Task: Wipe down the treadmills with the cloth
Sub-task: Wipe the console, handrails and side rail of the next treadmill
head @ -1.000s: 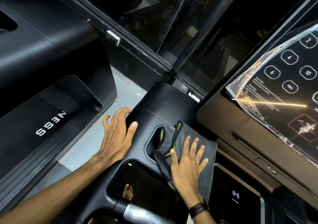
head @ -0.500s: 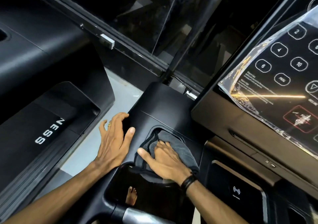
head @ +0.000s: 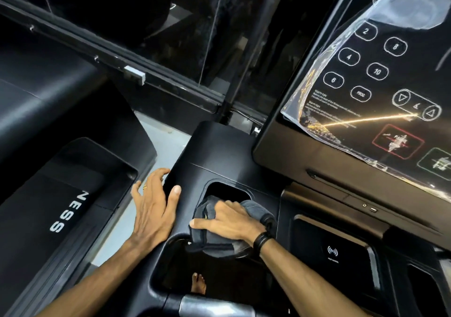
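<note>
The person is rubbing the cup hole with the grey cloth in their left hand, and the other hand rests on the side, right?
Not quite: the head view shows the right hand pressing the grey cloth into the cup hole. The left hand rests on the side.

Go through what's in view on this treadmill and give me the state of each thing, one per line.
cloth: bunched, pushed into the cup holder
cup holder: partly filled by cloth
right hand: gripping the cloth
left hand: open, flat on the console edge
console panel: unlit, plastic film peeling
</note>
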`<state>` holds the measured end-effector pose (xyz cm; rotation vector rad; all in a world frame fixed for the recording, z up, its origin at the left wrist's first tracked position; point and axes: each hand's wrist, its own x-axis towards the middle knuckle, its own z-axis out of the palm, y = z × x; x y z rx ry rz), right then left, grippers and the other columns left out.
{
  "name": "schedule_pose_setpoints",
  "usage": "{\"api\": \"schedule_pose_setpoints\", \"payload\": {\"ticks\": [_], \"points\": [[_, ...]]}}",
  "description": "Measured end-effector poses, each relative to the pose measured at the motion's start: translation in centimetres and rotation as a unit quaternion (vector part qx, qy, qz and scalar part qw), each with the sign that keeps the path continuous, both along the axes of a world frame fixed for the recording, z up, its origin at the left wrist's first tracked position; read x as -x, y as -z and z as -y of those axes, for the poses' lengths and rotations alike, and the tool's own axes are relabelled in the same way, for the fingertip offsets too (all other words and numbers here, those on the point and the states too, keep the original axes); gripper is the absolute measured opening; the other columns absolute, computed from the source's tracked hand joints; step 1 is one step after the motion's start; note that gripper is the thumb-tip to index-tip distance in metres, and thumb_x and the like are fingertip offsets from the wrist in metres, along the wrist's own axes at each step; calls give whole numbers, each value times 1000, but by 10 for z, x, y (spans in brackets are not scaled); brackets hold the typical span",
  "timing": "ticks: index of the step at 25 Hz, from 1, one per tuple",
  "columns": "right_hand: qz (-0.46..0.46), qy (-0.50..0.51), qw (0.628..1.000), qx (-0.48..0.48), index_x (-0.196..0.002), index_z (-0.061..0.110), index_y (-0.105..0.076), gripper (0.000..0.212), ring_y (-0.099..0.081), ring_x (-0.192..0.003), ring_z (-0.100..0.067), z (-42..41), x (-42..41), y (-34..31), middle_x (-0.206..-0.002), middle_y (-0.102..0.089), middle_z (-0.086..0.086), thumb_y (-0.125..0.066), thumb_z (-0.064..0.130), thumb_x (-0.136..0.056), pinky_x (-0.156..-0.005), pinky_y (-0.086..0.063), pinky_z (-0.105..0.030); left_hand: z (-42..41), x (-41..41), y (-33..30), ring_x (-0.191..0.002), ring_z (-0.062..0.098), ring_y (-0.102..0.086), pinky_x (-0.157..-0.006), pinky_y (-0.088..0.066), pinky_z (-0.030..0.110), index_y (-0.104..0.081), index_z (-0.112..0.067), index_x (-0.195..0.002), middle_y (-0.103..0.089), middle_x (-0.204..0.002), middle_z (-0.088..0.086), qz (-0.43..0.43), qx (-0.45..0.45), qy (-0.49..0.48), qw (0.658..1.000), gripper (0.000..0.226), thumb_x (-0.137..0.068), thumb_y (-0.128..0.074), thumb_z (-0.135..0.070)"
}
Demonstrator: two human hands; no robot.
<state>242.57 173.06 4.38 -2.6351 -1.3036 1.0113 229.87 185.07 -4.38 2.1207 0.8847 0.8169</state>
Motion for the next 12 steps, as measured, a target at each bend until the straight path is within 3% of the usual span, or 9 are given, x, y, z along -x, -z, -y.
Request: {"api": "schedule_pose_setpoints", "payload": {"ticks": [5, 8, 12], "points": [[32, 10, 999, 21, -63, 16, -49, 70, -62, -103, -34, -6, 14, 2, -103, -69, -13, -43, 83, -85, -78, -39, -36, -1, 1, 0, -116, 11, -50, -115, -14, 46, -42, -16, -134, -52, -131, -1, -7, 9, -15, 1000, 49, -99, -28, -48], [76, 15, 997, -9, -58, 18, -43, 66, -61, -102, -36, -8, 12, 7, -96, -68, -16, -40, 74, -92, -79, -37, -38, -1, -1, 0, -109, 3, -45, -115, -15, 48, -42, -16, -133, -50, -126, -5, 1, 7, -20, 1000, 48, -99, -28, -47], [114, 143, 978, -101, -80, 12, -65, 56, -63, -99, -35, -5, 17, 9, -97, -70, -14, -47, 64, -94, -83, -46, -40, -1, 1, -1, -106, 4, -45, -114, -14, 45, -41, -18, -133, -51, -122, -4, 7, 19, -29, 999, 48, -100, -26, -49]]}}
